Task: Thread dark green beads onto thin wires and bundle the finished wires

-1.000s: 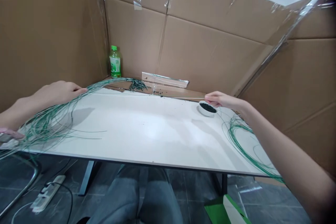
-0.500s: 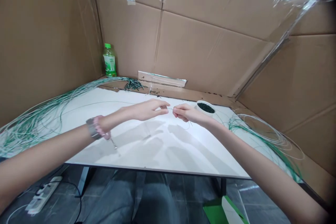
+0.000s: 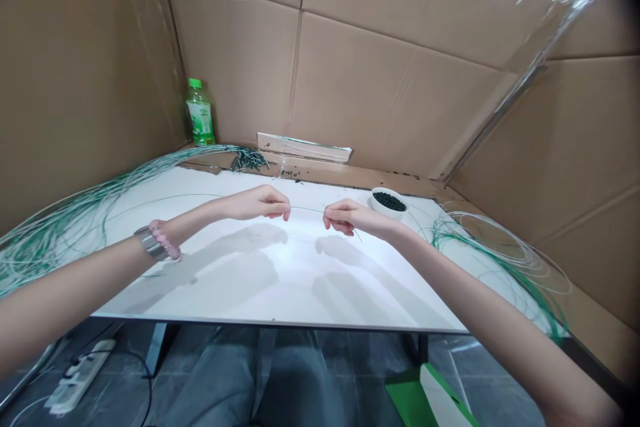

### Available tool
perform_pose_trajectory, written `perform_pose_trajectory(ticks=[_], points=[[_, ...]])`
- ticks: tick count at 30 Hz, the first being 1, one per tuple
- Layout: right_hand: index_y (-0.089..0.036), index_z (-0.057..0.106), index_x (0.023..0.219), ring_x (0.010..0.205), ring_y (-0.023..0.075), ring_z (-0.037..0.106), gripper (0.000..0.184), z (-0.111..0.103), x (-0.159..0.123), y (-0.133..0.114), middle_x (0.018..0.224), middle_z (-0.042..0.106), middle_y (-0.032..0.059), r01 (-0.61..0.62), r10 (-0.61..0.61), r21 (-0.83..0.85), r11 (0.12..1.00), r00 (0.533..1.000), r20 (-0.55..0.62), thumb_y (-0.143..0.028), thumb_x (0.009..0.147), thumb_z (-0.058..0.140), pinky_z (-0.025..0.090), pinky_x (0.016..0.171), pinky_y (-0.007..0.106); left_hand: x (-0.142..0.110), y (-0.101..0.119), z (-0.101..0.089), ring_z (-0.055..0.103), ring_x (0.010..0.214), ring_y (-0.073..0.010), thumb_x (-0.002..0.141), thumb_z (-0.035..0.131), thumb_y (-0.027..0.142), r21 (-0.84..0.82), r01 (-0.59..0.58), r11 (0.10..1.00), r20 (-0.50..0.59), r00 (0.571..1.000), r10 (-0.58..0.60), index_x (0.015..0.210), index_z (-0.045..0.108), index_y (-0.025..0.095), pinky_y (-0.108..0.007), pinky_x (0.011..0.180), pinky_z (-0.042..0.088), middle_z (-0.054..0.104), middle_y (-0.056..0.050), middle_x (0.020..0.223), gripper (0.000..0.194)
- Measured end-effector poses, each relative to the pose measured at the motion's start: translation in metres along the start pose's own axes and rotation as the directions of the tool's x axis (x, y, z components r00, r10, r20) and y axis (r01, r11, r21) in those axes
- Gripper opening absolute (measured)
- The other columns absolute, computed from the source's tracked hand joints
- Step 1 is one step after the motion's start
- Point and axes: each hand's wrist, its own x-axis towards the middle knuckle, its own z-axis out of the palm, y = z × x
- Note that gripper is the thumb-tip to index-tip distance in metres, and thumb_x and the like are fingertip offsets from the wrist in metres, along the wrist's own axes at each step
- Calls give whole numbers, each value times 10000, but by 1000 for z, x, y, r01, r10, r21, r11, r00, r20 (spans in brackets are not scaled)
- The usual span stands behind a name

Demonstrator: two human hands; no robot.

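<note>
Over the middle of the white table (image 3: 280, 287), my left hand (image 3: 260, 203) and my right hand (image 3: 350, 218) each pinch one thin green wire (image 3: 306, 209) stretched between them. Both hands are closed on it, a short gap apart. The wire runs leftward from my left hand toward a large bundle of green wires (image 3: 65, 227) arching over the table's left side. A small white bowl of dark beads (image 3: 389, 202) sits just behind my right hand.
A coil of green and white wires (image 3: 500, 260) lies on the table's right end. A green bottle (image 3: 199, 121) stands in the back left corner near a pile of dark pieces (image 3: 250, 160). Cardboard walls enclose the table. A power strip (image 3: 75, 380) lies on the floor.
My left hand left the wire bundle at the left and came to the centre; my right hand moved from the bowl toward it. Since half a second ago the hands have spread slightly apart along the wire.
</note>
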Motion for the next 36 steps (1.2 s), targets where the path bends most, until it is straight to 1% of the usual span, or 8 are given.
perform_pose_trajectory(ticks=[8,17,24,26,29,31,33,36], points=[[-118,583,830,489,43,454,331,-7,-1,4,639,511,-52,-5,5,44,999,1000,2,-415,963,522,430,488,181,-27,-39,-31,405,634,-114,882,474,441,47,100,994,-33,995,-98,754,664,140,-209,582,309,490,-1,668,378],[-117,581,883,489,36,449,324,-5,9,8,677,527,-42,-59,59,51,997,998,-4,-422,967,511,401,450,161,-43,-47,-40,366,609,-121,865,493,490,48,179,983,-13,984,-178,727,645,151,-221,557,286,447,-4,638,396],[-115,592,919,541,52,505,308,8,12,2,729,564,-23,-77,70,-136,988,996,-58,-408,969,512,451,497,181,-49,-48,-48,502,688,-142,875,508,445,38,177,984,91,980,-179,711,650,159,-212,656,374,583,-20,701,358],[-115,600,944,598,69,549,287,19,18,-1,777,592,-7,-77,57,-227,971,994,-93,-392,964,526,491,550,206,-40,-36,-39,577,842,-166,893,492,434,26,157,987,128,979,-159,800,681,167,-214,791,409,666,-37,854,340],[-117,613,1003,741,116,616,278,42,29,-4,890,631,23,-79,20,-373,925,987,-160,-383,952,549,543,677,277,-14,-16,-9,587,982,-171,944,364,481,-12,96,995,127,988,-93,1022,658,189,-233,884,415,676,-57,1070,422],[-124,615,1050,845,149,634,283,55,35,-3,979,643,43,-102,-4,-464,880,975,-222,-381,948,554,552,766,329,6,-7,17,592,784,-161,943,279,542,-29,72,997,128,989,-68,919,642,152,-249,761,448,680,-69,877,533],[-133,615,1076,919,167,634,280,59,37,2,1041,642,58,-149,-17,-540,829,957,-290,-374,948,554,546,829,365,23,-5,39,509,638,-150,933,222,554,-10,72,997,35,997,-72,804,592,138,-261,651,415,594,-45,698,571],[-135,608,1107,977,181,629,284,34,30,10,1090,635,70,-263,-10,-608,749,913,-407,-364,946,559,537,871,396,34,-15,60,428,599,-145,924,235,493,37,88,995,-117,990,-83,724,530,153,-265,606,351,474,-12,618,493]])
